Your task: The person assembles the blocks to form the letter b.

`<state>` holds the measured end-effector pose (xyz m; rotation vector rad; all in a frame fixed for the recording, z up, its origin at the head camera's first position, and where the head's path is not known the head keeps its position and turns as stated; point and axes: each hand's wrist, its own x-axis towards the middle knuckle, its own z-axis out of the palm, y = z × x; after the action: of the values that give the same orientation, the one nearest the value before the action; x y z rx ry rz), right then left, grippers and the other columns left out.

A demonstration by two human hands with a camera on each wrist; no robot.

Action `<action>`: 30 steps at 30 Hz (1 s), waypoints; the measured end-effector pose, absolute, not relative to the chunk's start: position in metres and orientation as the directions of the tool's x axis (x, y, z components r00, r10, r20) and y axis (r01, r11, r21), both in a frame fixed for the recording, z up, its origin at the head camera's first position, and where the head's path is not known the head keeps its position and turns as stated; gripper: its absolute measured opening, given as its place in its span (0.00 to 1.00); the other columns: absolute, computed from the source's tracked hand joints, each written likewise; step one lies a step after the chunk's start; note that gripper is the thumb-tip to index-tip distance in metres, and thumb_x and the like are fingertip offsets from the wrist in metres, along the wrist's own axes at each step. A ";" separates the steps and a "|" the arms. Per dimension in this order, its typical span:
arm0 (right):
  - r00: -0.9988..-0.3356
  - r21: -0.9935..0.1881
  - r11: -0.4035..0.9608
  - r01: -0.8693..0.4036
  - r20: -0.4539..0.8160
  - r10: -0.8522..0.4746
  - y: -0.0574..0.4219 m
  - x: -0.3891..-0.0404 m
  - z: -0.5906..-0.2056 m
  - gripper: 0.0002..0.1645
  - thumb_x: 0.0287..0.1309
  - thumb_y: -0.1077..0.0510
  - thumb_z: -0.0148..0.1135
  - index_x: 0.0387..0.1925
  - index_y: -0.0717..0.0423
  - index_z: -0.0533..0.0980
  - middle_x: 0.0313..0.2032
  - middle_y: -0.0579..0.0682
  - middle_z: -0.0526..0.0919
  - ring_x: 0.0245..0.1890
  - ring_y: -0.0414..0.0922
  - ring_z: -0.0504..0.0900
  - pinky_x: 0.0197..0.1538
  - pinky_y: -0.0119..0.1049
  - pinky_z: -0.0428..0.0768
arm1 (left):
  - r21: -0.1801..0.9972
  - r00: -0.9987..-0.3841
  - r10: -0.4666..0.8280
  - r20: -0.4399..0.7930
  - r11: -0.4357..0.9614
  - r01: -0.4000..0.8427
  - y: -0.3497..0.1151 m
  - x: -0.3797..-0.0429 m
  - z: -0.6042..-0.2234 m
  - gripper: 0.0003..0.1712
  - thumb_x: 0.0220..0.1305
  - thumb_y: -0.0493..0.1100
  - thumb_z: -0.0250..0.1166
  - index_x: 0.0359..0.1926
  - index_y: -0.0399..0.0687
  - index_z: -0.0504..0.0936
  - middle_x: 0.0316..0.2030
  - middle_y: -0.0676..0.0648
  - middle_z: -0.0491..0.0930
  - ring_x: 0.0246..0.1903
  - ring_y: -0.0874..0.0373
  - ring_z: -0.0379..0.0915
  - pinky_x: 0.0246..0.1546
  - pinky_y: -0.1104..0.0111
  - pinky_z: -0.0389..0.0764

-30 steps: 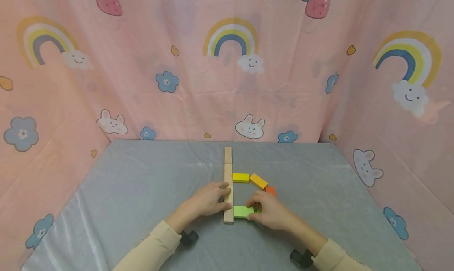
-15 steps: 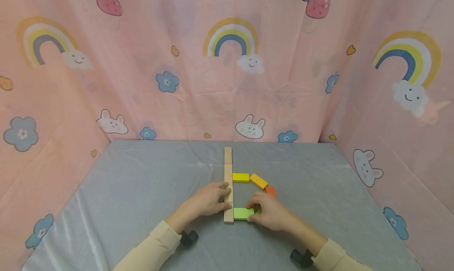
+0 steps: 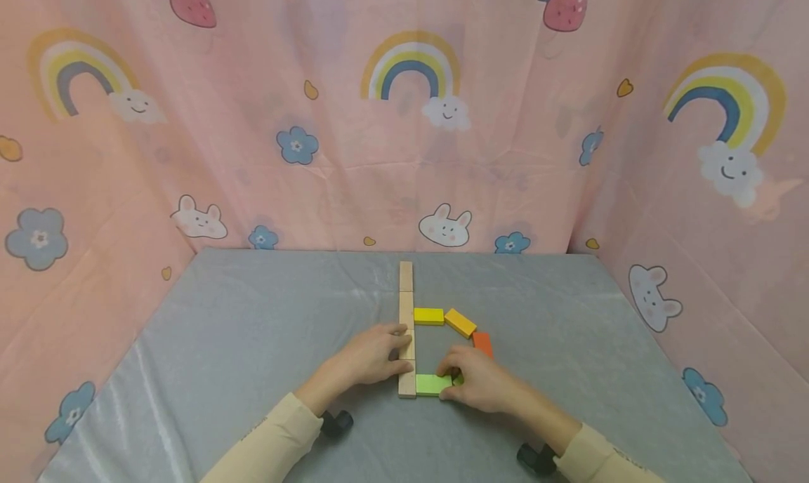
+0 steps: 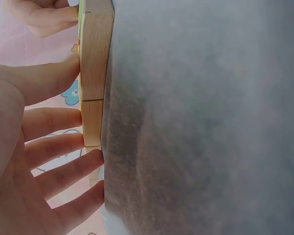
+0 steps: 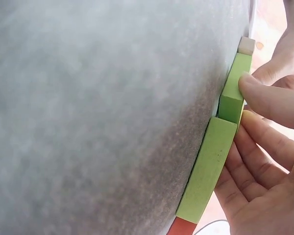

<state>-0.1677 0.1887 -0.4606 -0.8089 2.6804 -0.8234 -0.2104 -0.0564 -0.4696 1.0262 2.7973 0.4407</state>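
Observation:
Plain wooden blocks (image 3: 406, 307) lie end to end in a straight column on the table. My left hand (image 3: 369, 356) touches the column's near blocks with thumb and fingertips; in the left wrist view its fingers stretch against the wooden block (image 4: 95, 54) and its neighbours. My right hand (image 3: 480, 379) pinches a light green block (image 3: 430, 385) between thumb and index finger. That block's left end meets the column near its bottom. A second green block (image 5: 206, 171), mostly hidden by the hand in the head view, lies against the pinched one's outer end.
A yellow block (image 3: 429, 316) extends right from the column. An orange block (image 3: 460, 323) and a red-orange block (image 3: 483, 343) continue the curve toward my right hand. Grey cloth covers the table (image 3: 253, 307), and a pink patterned curtain (image 3: 341, 174) surrounds it.
My right hand has slid the light green block a little toward me along the column, nearer its bottom end. The left hand keeps its place.

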 end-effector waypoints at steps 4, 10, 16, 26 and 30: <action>-0.822 -0.576 0.691 -0.437 -0.056 -0.567 0.189 -0.168 -0.460 0.14 0.51 0.56 0.80 0.39 0.52 0.85 0.34 0.40 0.78 0.35 0.38 0.75 0.38 0.33 0.76 | 0.311 -0.760 0.650 -0.024 0.727 0.612 -0.056 -0.211 -0.469 0.32 0.69 0.57 0.67 0.66 0.44 0.79 0.69 0.44 0.71 0.67 0.46 0.68 0.64 0.53 0.73; -0.813 -0.615 0.655 -0.438 -0.038 -0.580 0.192 -0.168 -0.459 0.13 0.56 0.53 0.77 0.41 0.52 0.85 0.36 0.41 0.81 0.37 0.39 0.78 0.41 0.35 0.79 | 0.313 -0.760 0.649 -0.026 0.727 0.611 -0.056 -0.210 -0.468 0.32 0.69 0.57 0.67 0.66 0.44 0.79 0.69 0.44 0.71 0.67 0.46 0.68 0.65 0.54 0.73; -0.832 -0.636 0.641 -0.429 0.001 -0.555 0.200 -0.167 -0.455 0.13 0.60 0.53 0.74 0.43 0.53 0.85 0.39 0.41 0.83 0.42 0.42 0.81 0.47 0.39 0.81 | 0.310 -0.763 0.646 -0.032 0.732 0.607 -0.056 -0.209 -0.469 0.32 0.69 0.58 0.66 0.66 0.45 0.79 0.69 0.44 0.71 0.67 0.46 0.68 0.65 0.54 0.72; -0.879 -0.547 0.724 -0.421 0.051 -0.473 0.219 -0.160 -0.440 0.14 0.60 0.54 0.74 0.46 0.53 0.85 0.43 0.43 0.84 0.47 0.47 0.80 0.54 0.50 0.80 | 0.319 -0.766 0.642 -0.036 0.734 0.600 -0.055 -0.209 -0.469 0.32 0.69 0.57 0.67 0.66 0.44 0.79 0.70 0.44 0.71 0.68 0.46 0.68 0.66 0.53 0.71; -0.886 -0.525 0.741 -0.418 0.056 -0.460 0.226 -0.157 -0.437 0.15 0.59 0.54 0.74 0.46 0.54 0.85 0.45 0.44 0.84 0.50 0.49 0.80 0.56 0.55 0.79 | 0.316 -0.766 0.642 -0.037 0.734 0.601 -0.056 -0.210 -0.468 0.32 0.69 0.57 0.67 0.67 0.45 0.78 0.70 0.44 0.70 0.68 0.46 0.67 0.66 0.53 0.71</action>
<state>-0.1571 0.2262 -0.4373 -0.7224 2.8585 -0.8335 -0.2096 -0.0557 -0.4683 1.0056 2.7906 0.4341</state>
